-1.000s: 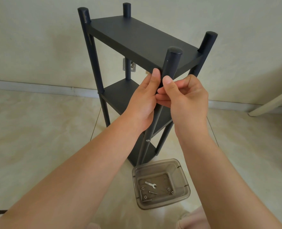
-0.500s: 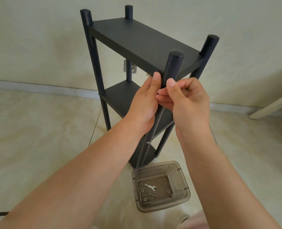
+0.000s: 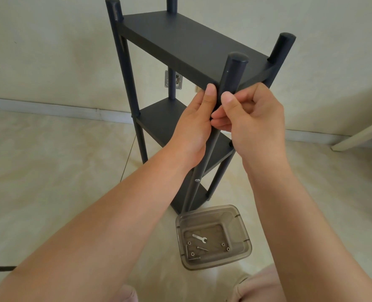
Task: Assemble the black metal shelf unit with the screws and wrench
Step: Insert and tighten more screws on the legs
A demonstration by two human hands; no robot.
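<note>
We have both hands closed on the near post (image 3: 231, 75) of the black shelf unit (image 3: 187, 44), which stands upright on the floor (image 3: 49, 171) at 12 o'clock: the left hand (image 3: 193, 125) wraps it with the thumb up along the post, and the right hand (image 3: 254, 118) pinches it just beside. At 6 o'clock from our hands, a clear bin (image 3: 243, 232) on the floor holds the wrench (image 3: 199, 238) and loose screws (image 3: 202, 248). Our forearms hide part of the lower shelves.

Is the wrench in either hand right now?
No, the wrench lies in the clear plastic bin on the floor, while both hands grip the shelf's front post.
</note>
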